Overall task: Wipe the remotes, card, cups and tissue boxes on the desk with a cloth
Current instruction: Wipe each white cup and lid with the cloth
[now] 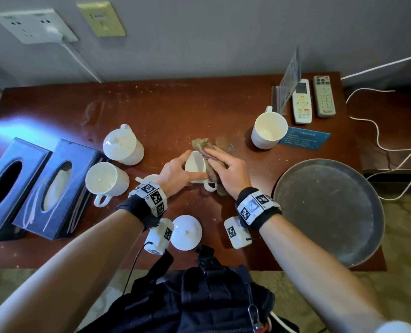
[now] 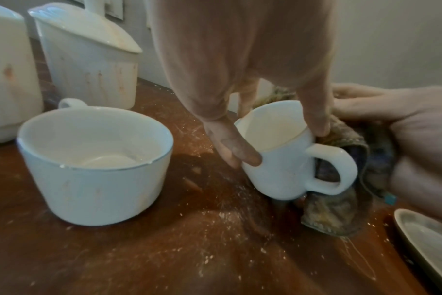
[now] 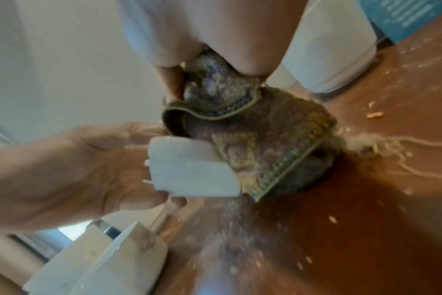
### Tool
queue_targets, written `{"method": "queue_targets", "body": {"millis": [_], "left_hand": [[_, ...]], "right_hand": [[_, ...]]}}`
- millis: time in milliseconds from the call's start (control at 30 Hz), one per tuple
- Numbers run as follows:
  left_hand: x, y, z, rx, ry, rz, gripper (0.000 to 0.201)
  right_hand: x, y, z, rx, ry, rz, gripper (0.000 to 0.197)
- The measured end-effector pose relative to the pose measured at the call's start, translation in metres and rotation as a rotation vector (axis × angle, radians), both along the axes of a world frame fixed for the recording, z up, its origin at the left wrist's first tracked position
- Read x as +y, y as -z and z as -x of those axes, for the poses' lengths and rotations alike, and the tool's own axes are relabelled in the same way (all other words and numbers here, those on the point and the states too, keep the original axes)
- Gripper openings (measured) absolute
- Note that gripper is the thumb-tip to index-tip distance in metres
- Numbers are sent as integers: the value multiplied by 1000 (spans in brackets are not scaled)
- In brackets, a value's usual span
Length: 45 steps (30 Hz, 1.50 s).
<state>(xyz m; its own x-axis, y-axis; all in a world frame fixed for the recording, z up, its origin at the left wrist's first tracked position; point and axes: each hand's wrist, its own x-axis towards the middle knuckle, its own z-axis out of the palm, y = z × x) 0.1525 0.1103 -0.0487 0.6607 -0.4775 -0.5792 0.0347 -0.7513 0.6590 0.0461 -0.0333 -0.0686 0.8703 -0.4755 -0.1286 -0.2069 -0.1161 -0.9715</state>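
Note:
My left hand [image 1: 190,166] grips a small white cup [image 1: 196,162] tilted on the brown desk [image 1: 175,111], thumb on one side and fingers on the other. In the left wrist view the cup [image 2: 285,165] has its handle turned toward the cloth [image 2: 341,211]. My right hand [image 1: 223,164] holds the dirty brown-green cloth [image 1: 203,145] and presses it against the cup's outer side. The right wrist view shows the cloth [image 3: 260,139] bunched in my fingers against the cup [image 3: 189,171]. Two remotes [image 1: 301,102] [image 1: 324,96] and a blue card [image 1: 305,138] lie at the back right.
Two dark tissue boxes [image 1: 5,186] [image 1: 55,186] stand at the left. Near them are a lidded cup [image 1: 124,147] and an open cup [image 1: 106,180]; another cup [image 1: 269,129] stands right of centre. A loose lid [image 1: 186,233] lies near the front edge, a round grey tray [image 1: 329,210] at the right.

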Motion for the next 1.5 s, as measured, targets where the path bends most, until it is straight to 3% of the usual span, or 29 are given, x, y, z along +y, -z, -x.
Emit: {"method": "queue_targets", "body": {"millis": [100,200,300,433,500,633,800,900,1033,1133,1200,1333,1433,1500], "left_hand": [[1,1,-1,40,-34,44,89],[-2,1,-3,54,-57,54,76],[-4,5,-8,99,-91,65,80],[-2,9,-12,168,-130,74,99],[-5,8,-13,176,-121,88,101],[-10,5,-15,148,-104,73,77],[-6,6,-11,78,-42,2,90],[-4,6,-10,81,-54,9,81],[-3,8,-10,86,-11,-11,93],[0,9,-8,61,13,-20,95],[1,11,-8,77,-13,-15,97],[2,12,-5,95,-55,-2,102],[4,10,-2,109,-63,11,107],[3,7,-2,127,-77,32,93]], "right_hand": [[-5,15,5,25,-67,-6,38],[-19,22,-2,125,20,-102,38],[-18,14,-9,99,-26,-87,40],[-15,10,0,55,-224,-167,60],[-23,13,4,73,-200,-231,63],[-31,15,-3,126,-82,-222,57],[-12,7,-6,2,-162,23,46],[-22,18,-6,60,-155,-18,43],[-38,24,-8,183,-16,-10,38],[-40,12,-10,120,83,-77,38],[-36,3,-12,73,42,-69,38],[-12,3,0,37,-212,104,39],[-14,18,5,97,-114,39,40],[-21,21,1,168,-50,19,39]]}}
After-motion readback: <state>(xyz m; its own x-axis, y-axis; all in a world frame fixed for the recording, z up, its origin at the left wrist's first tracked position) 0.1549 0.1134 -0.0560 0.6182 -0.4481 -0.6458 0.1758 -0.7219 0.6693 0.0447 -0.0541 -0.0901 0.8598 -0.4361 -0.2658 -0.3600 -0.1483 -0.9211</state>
